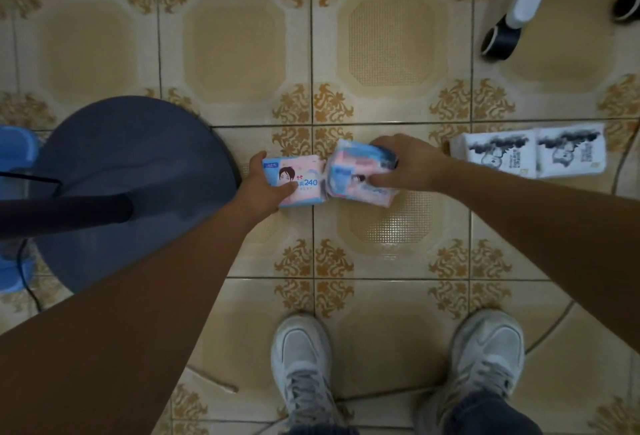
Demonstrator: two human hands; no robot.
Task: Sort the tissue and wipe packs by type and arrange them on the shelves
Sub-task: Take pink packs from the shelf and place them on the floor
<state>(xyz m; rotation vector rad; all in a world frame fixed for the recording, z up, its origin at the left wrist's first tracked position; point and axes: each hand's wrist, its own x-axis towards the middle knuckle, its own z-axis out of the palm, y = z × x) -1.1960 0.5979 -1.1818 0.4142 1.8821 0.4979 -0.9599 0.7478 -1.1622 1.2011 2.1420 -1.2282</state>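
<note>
**Matching pink packs gathered off the floor, one in each hand**

The tiled floor (pixel 239 53), cream with ochre scrollwork, fills the view. On it at the left stands a dark round fan base (pixel 138 171) with its pole, a blue tub (pixel 15 150) behind it; a white chair leg on castors (pixel 509 26) stands at the upper right. No shelf is clearly visible.

Two white tissue packs (pixel 533 154) lie side by side on the tiles at the right, likely one type left grouped together.

The right hand (pixel 408 164) clamps a pink-and-blue pack (pixel 356 175), thumb in front, fingers over its far edge. The left hand (pixel 263 185) pinches its twin, the pack marked 240 (pixel 298 181). The packs touch, apparently paired as one kind for carrying off.
</note>
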